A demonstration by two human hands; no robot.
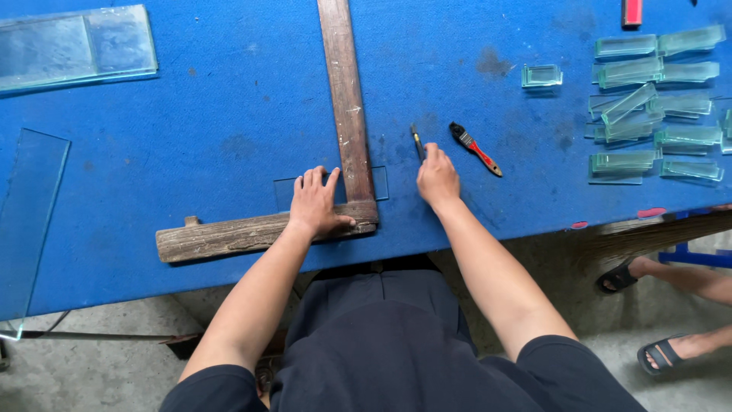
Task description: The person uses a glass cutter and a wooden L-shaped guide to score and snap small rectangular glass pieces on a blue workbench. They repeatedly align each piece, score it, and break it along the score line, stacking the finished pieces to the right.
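A worn wooden T-square (347,99) lies on the blue felt table (229,114), its long arm running away from me and its crossbar (221,235) along the near edge. My left hand (316,203) presses flat on the corner where the two pieces meet. Under the square lies a small clear glass pane (287,192), mostly covered. My right hand (437,177) rests to the right of the arm, fingers curled on a thin dark glass cutter (416,141) that points away from me.
A small brush with a red handle (476,148) lies right of the cutter. Several stacks of small cut glass pieces (654,107) fill the far right. Large glass sheets lie at the far left (72,46) and the left edge (27,221). Another person's sandalled feet (663,352) show at lower right.
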